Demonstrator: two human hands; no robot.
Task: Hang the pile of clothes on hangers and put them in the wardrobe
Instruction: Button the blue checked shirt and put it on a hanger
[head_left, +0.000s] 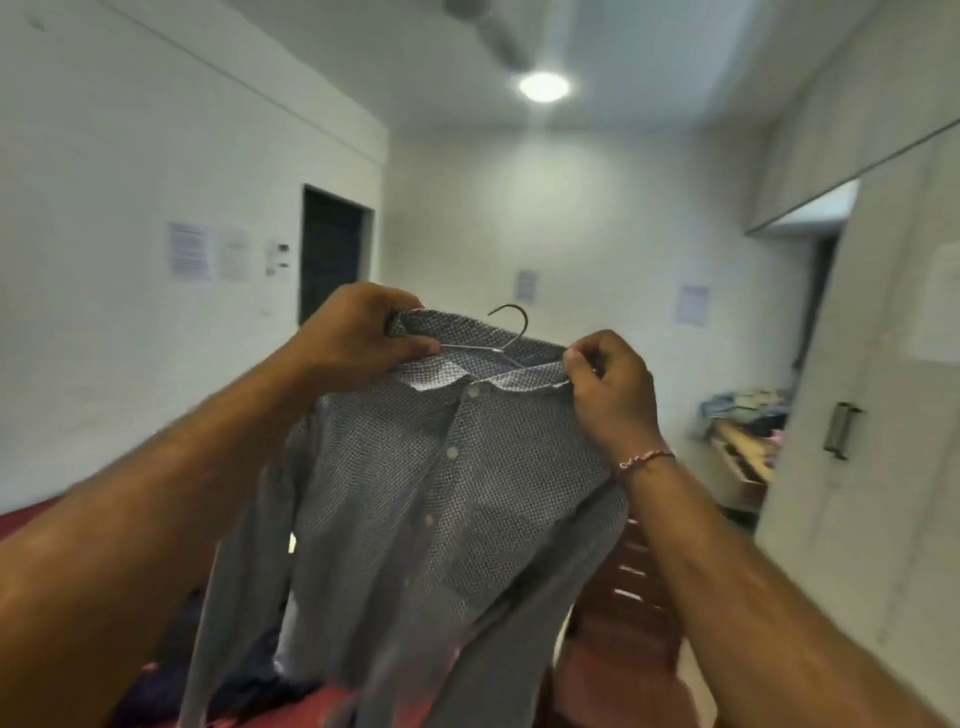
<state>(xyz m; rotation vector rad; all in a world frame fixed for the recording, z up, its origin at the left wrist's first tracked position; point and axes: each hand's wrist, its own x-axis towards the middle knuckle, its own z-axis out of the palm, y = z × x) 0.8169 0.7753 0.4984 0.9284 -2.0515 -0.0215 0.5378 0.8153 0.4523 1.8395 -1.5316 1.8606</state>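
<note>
A grey patterned button shirt hangs in front of me at chest height, front facing me, sleeves drooping. A thin metal hanger sits inside its collar, hook sticking up above the neck. My left hand grips the left side of the collar together with the hanger's arm. My right hand pinches the right collar edge. Below the shirt, dark clothes lie on a red bed cover.
A tall pale wardrobe door with a metal handle stands at the right. Past it is a wooden shelf with folded clothes. A wooden bed end lies low right. A dark doorway is in the far left wall.
</note>
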